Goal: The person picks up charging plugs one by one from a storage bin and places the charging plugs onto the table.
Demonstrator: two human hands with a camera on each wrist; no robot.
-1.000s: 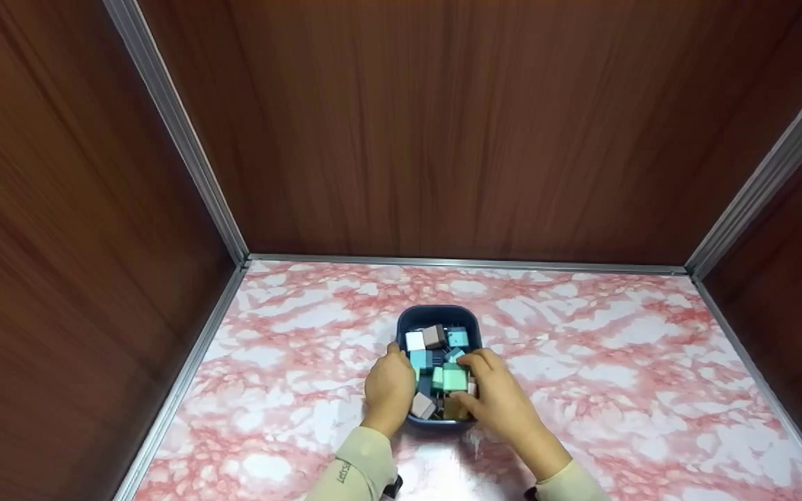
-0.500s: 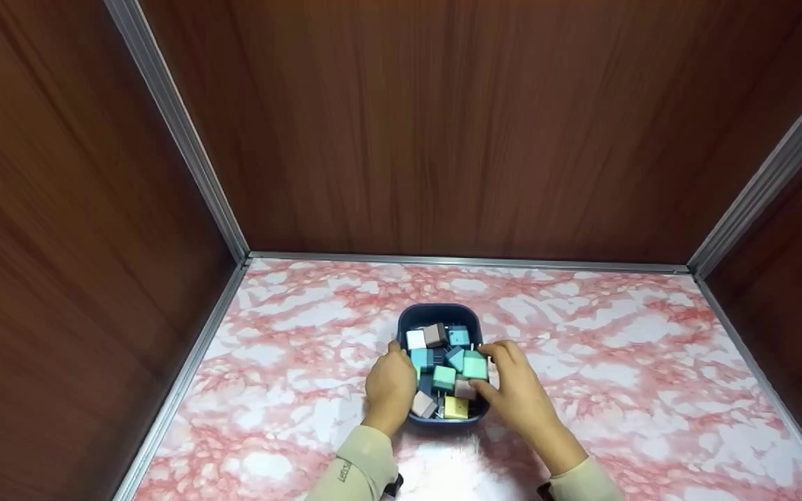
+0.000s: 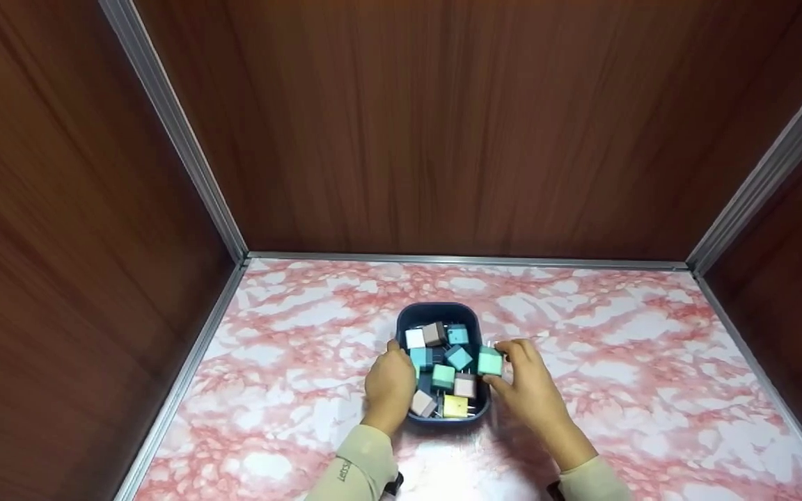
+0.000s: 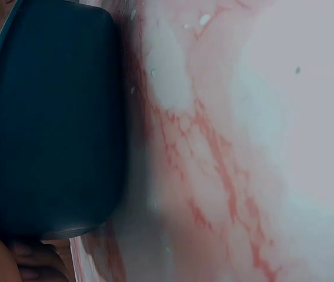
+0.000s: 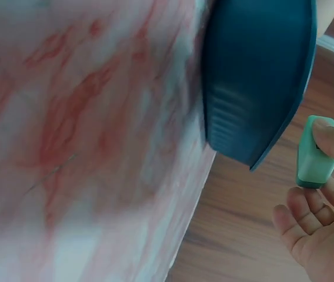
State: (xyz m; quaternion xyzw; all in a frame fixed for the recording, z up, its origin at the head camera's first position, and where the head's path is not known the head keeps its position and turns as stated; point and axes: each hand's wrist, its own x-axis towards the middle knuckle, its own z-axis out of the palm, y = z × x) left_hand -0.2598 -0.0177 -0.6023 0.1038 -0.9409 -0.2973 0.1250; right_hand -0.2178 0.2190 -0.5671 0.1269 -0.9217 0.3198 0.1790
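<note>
Pink-marbled desk, wooden wall at twelve o'clock; my right fingers pinch a green plug, left fingers grip the box.

A small mint-green block with a darker green side and thin metal prongs is pinched by the right hand, higher than the rim and apart from it; the deep dark-blue rounded-rectangular bin stands upright on the marbled pink-and-white desk, its left side gripped by the left hand; inside, boxy teal, white, taupe, mint and yellow blocks lie jumbled, some showing prongs.
</note>
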